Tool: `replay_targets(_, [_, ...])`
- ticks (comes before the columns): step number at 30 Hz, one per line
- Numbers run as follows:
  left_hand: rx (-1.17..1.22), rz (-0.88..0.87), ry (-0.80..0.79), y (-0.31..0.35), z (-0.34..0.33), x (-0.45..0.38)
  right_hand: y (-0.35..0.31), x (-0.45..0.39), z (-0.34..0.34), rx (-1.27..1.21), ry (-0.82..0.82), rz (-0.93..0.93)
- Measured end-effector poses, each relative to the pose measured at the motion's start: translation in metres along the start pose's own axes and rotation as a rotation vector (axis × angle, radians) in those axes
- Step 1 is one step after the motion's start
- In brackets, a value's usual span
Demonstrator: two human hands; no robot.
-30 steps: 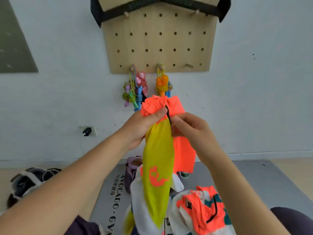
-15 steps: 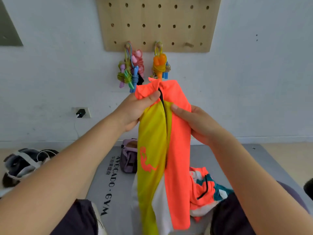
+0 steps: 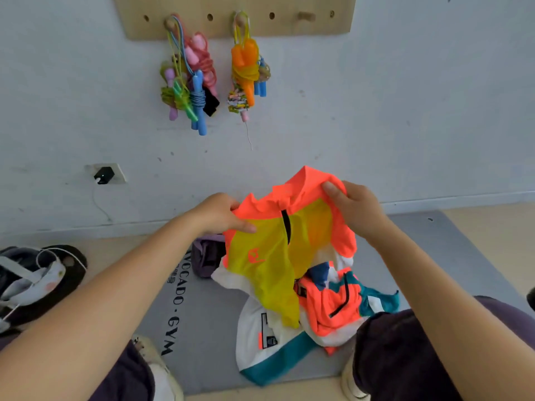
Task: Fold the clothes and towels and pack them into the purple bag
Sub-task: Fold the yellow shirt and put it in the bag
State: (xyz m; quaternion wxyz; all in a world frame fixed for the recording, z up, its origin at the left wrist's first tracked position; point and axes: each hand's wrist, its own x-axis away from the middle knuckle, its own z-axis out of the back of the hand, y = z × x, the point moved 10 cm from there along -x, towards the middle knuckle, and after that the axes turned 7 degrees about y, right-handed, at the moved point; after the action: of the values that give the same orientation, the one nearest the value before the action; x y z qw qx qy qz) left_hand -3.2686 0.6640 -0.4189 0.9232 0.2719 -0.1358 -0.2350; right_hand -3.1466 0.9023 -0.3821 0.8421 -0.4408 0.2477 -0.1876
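Left hand [image 3: 221, 214] and right hand [image 3: 354, 208] each pinch a shoulder of the orange-yellow jersey [image 3: 278, 250], spread above the mat [image 3: 208, 322]; purple bag [image 3: 207, 256] just behind.

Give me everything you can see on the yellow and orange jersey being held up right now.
The jersey is thin, slightly sheer sports fabric: neon yellow front panel, neon orange collar, shoulders and sleeves, a short black zip at the neck, an orange logo on the chest, and white lower panels edged in teal. It is spread open facing the camera, held by the shoulders: the left hand grips one, the right hand the other. Its lower part drapes crumpled onto the grey mat, beside another orange and teal garment.
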Motion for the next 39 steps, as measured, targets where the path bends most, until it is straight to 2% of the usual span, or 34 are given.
replay_targets(3, [-0.037,-0.011,0.071,-0.015,-0.011,-0.005,0.026,0.003,0.002,0.011,0.038,-0.025])
replay_targets(4, [0.061,-0.022,0.105,-0.018,-0.013,-0.005,0.031,0.002,0.006,0.028,0.047,-0.029])
replay_targets(8, [0.702,-0.034,0.2,-0.023,-0.02,0.003,0.033,-0.004,0.022,0.07,0.081,0.017])
replay_targets(10, [0.789,-0.046,0.252,-0.027,-0.016,0.006,0.03,-0.003,0.023,0.136,0.066,0.061])
replay_targets(13, [0.687,-0.081,0.287,-0.034,-0.007,0.009,0.025,0.002,0.018,0.236,0.03,0.113])
replay_targets(16, [0.668,-0.117,0.371,-0.036,0.017,0.018,0.01,0.003,0.017,0.226,0.006,0.163])
replay_targets(20, [0.594,-0.214,0.552,-0.027,0.076,0.042,-0.024,0.008,0.025,0.043,-0.06,0.192])
replay_targets(25, [0.58,-0.292,0.743,-0.009,0.139,0.097,-0.087,0.026,0.038,-0.094,-0.035,0.247])
replay_targets(31, [0.537,-0.439,0.866,0.023,0.189,0.161,-0.154,0.047,0.082,-0.218,0.116,0.319])
replay_targets(39, [0.472,-0.519,0.984,0.053,0.229,0.175,-0.191,0.035,0.104,-0.129,0.272,0.398])
